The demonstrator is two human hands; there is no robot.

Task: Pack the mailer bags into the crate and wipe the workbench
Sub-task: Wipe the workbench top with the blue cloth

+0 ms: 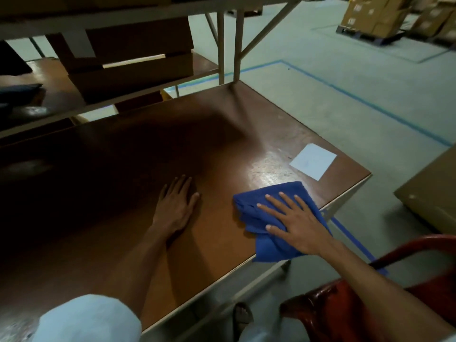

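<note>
Presses with the right hand (pixel 293 225), fingers straight and spread wide, flat on top of a soft, crumpled dark-blue cleaning cloth (pixel 248 211); grips nothing, only pushes down. Rests the left hand (pixel 176 206) flat as well, fingers straight and close together, palm on the bare surface, holding nothing, well apart from the cloth. Finds the cloth near the front right corner of the glossy brown wooden workbench top (pixel 234 134), with its near part hanging a little over the front edge. Judging by the folds: light, limp, with no stiffness, probably easy to bunch up or slide on such a shiny surface. Better to drive it with a flat palm on the middle of the bundle, or to pinch a thick fold for lifting. Shows, just beyond the cloth toward the right edge, a white square sheet of paper (pixel 313 161), not touching it. Counted: two hands, one cloth, one paper sheet, one red plastic container (pixel 345 314) low at the right, perhaps the crate, cannot tell. No mailer bags visible on the top.
</note>
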